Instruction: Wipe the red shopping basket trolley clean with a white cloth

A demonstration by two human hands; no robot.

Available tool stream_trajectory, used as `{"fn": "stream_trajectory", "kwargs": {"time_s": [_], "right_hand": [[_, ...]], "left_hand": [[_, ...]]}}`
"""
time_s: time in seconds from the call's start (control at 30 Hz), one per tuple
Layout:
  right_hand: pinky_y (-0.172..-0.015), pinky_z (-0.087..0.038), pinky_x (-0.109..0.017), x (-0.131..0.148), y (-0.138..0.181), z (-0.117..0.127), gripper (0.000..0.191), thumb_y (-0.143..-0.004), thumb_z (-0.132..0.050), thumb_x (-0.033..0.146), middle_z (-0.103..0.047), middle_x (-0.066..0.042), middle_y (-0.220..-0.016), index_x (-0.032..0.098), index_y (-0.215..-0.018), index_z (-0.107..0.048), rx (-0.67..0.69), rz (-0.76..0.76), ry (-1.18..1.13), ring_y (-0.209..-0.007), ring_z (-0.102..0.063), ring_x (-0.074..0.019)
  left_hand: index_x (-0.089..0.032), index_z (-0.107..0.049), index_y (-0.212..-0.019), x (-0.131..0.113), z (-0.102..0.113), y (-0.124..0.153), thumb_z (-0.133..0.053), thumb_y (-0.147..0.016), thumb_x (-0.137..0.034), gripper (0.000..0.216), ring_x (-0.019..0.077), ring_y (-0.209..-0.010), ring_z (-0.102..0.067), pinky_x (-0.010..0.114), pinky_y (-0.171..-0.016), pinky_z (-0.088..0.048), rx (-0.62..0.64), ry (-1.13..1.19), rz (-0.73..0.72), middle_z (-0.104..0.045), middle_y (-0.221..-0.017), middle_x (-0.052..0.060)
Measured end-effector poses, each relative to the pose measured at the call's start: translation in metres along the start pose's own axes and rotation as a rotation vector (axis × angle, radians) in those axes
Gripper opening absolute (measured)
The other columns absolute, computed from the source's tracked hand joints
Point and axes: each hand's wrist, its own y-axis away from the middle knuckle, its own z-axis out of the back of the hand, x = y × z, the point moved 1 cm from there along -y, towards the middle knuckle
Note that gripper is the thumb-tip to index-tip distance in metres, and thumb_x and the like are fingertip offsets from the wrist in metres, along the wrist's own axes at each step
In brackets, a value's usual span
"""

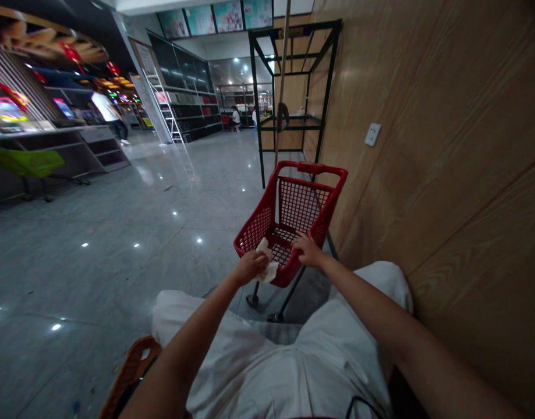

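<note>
A small red mesh shopping cart [293, 203] stands in front of my knees, close to a wooden wall. My left hand [248, 267] is closed on a white cloth [267, 262], which is pressed against the cart's near rim. My right hand [308, 249] rests on the same rim a little further right, fingers curled over its edge. The cart's basket looks bare inside. I am seated, with white trousers [293, 361] filling the lower view.
A wood-panelled wall [446, 145] with a white socket [372, 134] runs along the right. A black metal rack [293, 99] stands behind the cart. Grey glossy floor [119, 250] stretches left towards shelves, a ladder [166, 113] and distant people. An orange basket [130, 372] sits by my left leg.
</note>
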Motion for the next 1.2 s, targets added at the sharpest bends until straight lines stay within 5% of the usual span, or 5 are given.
{"fn": "stream_trajectory", "kwargs": {"time_s": [0.3, 0.5, 0.7, 0.93, 1.2], "right_hand": [[-0.108, -0.019, -0.044, 0.057, 0.008, -0.019, 0.038, -0.089, -0.041, 0.042, -0.071, -0.007, -0.086, 0.020, -0.081, -0.071, 0.014, -0.055, 0.283, -0.100, -0.059, -0.0218], [-0.086, -0.037, -0.035, 0.073, 0.019, -0.055, 0.029, -0.086, -0.046, 0.035, -0.071, -0.010, -0.080, 0.016, -0.086, -0.068, -0.092, 0.006, 0.394, -0.077, -0.062, -0.0210], [-0.083, -0.037, -0.034, 0.058, 0.019, -0.065, 0.026, -0.082, -0.046, 0.032, -0.070, -0.006, -0.076, 0.019, -0.086, -0.069, -0.245, 0.030, 0.367, -0.072, -0.061, -0.0196], [-0.082, -0.036, -0.033, 0.056, 0.021, -0.061, 0.026, -0.081, -0.050, 0.037, -0.068, -0.006, -0.069, 0.018, -0.074, -0.067, -0.295, 0.024, 0.351, -0.069, -0.060, -0.0188], [-0.086, -0.034, -0.034, 0.051, 0.020, -0.064, 0.031, -0.076, -0.053, 0.047, -0.068, -0.006, -0.067, 0.019, -0.073, -0.065, -0.266, 0.011, 0.366, -0.068, -0.060, -0.0195]], "left_hand": [[-0.020, -0.060, -0.096, 0.007, 0.004, -0.018, -0.040, -0.091, -0.019, 0.021, 0.0170, -0.091, -0.057, 0.032, -0.086, -0.046, -0.151, -0.026, 0.308, -0.061, -0.096, 0.006], [-0.020, -0.042, -0.129, -0.021, 0.014, -0.033, -0.046, -0.089, -0.024, 0.040, 0.0200, -0.126, -0.040, 0.036, -0.102, -0.039, -0.622, 0.055, 0.425, -0.036, -0.139, 0.013], [-0.021, -0.050, -0.126, -0.038, -0.002, -0.032, -0.045, -0.089, -0.037, 0.041, 0.0220, -0.114, -0.052, 0.039, -0.099, -0.039, -0.157, 0.145, 0.210, -0.059, -0.121, 0.009], [-0.020, -0.036, -0.138, -0.036, -0.004, -0.010, -0.034, -0.092, -0.029, 0.047, 0.0215, -0.123, -0.046, 0.039, -0.102, -0.036, -0.144, 0.302, 0.139, -0.050, -0.135, 0.010], [-0.023, -0.063, -0.105, -0.038, 0.004, -0.041, -0.055, -0.083, -0.050, 0.036, 0.0196, -0.088, -0.061, 0.029, -0.079, -0.044, 0.138, -0.071, -0.013, -0.065, -0.093, 0.005]]}}
